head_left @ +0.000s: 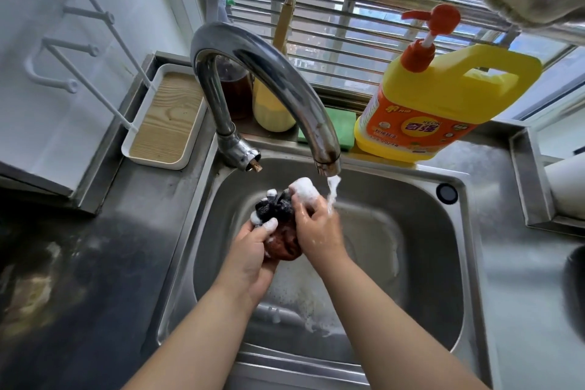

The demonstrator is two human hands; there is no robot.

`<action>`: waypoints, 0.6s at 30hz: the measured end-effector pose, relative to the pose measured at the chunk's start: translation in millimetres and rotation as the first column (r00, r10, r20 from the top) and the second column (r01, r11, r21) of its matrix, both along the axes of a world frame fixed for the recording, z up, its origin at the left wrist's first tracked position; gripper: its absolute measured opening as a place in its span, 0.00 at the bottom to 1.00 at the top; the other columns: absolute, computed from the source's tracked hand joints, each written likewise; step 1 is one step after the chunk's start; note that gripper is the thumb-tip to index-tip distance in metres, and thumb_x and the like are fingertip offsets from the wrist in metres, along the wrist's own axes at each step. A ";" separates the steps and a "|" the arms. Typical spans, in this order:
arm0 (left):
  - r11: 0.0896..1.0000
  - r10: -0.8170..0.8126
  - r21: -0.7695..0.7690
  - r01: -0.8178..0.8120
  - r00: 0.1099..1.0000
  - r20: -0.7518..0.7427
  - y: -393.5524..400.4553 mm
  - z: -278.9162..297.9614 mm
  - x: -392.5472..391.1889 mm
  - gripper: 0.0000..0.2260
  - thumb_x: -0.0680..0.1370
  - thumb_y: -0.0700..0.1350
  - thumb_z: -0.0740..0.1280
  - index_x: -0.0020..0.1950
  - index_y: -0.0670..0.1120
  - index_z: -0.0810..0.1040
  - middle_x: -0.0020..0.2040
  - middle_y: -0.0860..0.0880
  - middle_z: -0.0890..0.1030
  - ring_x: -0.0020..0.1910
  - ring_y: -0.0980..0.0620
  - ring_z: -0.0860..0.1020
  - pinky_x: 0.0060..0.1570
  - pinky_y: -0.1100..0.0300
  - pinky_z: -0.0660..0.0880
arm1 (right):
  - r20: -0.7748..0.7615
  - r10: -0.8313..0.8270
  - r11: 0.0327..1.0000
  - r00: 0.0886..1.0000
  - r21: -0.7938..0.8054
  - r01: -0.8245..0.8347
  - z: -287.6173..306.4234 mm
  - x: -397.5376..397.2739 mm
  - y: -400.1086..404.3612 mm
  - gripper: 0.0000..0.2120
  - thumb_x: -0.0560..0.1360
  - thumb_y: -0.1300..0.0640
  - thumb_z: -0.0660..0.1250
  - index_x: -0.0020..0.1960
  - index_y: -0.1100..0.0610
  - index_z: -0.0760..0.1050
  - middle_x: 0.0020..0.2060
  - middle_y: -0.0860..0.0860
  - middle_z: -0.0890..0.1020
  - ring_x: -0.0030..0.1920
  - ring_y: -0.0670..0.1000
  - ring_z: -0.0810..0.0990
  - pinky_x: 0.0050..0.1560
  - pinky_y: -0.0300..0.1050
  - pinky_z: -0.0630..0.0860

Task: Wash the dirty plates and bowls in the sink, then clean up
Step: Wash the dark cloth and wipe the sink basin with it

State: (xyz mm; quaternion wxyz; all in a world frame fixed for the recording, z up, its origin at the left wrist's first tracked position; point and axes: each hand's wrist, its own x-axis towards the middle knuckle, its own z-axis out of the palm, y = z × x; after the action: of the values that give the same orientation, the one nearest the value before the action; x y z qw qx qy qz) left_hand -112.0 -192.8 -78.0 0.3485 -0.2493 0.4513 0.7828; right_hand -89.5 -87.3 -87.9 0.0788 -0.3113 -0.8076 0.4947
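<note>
Over the steel sink (427,263) both my hands squeeze a dark, soapy dishcloth (278,209), black at the top and reddish-brown lower down. My left hand (253,250) grips its lower part from the left. My right hand (316,228) clamps it from the right, fingertips covered in white foam. Water runs from the chrome faucet (262,79) just past my right hand's fingers. Foam lies on the sink floor under my wrists. No plates or bowls show in the basin.
A yellow dish-soap jug (443,104) with an orange pump stands behind the sink, beside a green sponge (342,127). A white tray with a wooden base (164,117) sits at the back left. A dark round object (574,288) lies at the right edge.
</note>
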 end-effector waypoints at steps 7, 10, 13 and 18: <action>0.992 -0.128 0.020 0.128 0.991 0.041 10.1 1.2 10.4 0.12 0.80 0.39 0.61 0.63 0.43 0.77 0.56 0.42 0.83 0.51 0.47 0.82 0.45 0.56 0.78 | -0.110 0.078 0.964 0.991 0.264 -0.046 -6.9 44.9 6.8 0.04 0.75 0.64 0.67 0.46 0.60 0.81 0.41 0.44 0.80 0.46 0.32 0.72 0.49 0.19 0.64; 0.974 -0.223 0.030 0.223 0.975 0.000 19.7 3.3 14.8 0.12 0.80 0.38 0.60 0.62 0.44 0.77 0.55 0.43 0.83 0.53 0.48 0.81 0.49 0.55 0.78 | -0.146 0.086 0.951 0.986 0.307 -0.038 -8.4 60.1 13.4 0.13 0.76 0.60 0.65 0.59 0.61 0.80 0.56 0.47 0.78 0.61 0.34 0.67 0.63 0.21 0.59; 0.940 -0.341 0.015 0.342 0.938 -0.059 28.0 5.7 18.5 0.12 0.80 0.37 0.60 0.60 0.45 0.78 0.52 0.44 0.83 0.49 0.50 0.81 0.47 0.57 0.78 | -0.153 0.145 0.937 0.978 0.337 -0.086 -8.5 74.7 21.5 0.16 0.76 0.61 0.64 0.63 0.61 0.77 0.63 0.51 0.75 0.67 0.39 0.67 0.69 0.29 0.59; 0.863 -0.503 -0.020 0.504 0.857 -0.110 39.5 9.6 24.6 0.11 0.82 0.40 0.60 0.62 0.47 0.77 0.56 0.44 0.83 0.56 0.47 0.81 0.51 0.53 0.79 | -0.123 0.263 0.899 0.957 0.392 -0.196 2.2 106.1 30.5 0.19 0.77 0.60 0.57 0.66 0.60 0.75 0.67 0.51 0.73 0.70 0.46 0.68 0.71 0.36 0.62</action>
State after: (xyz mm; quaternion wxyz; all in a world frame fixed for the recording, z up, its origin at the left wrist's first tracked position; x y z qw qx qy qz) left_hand -87.4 -153.3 -68.3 0.5164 -0.0767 0.5157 0.6793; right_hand 16.5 -56.8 -85.6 0.1475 -0.1486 -0.9085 0.3617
